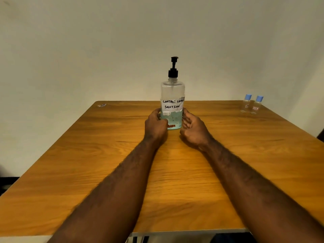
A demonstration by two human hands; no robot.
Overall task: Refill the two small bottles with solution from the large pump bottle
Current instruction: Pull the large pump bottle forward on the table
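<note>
Your left hand (155,124) grips base of upright contact lens solution pump bottle (172,95). Right hand (192,128) curled against it, grip unclear. Small blue-capped bottles (256,106) at two o'clock, nearer your right.

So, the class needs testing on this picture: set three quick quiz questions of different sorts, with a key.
1. Fill in: the pump bottle label reads "contact lens ____".
2. True or false: both small bottles are capped.
3. The small bottles stand: A) at the table's far right corner; B) in its middle; C) at its near edge.
Key: 1 solution; 2 true; 3 A.
</note>
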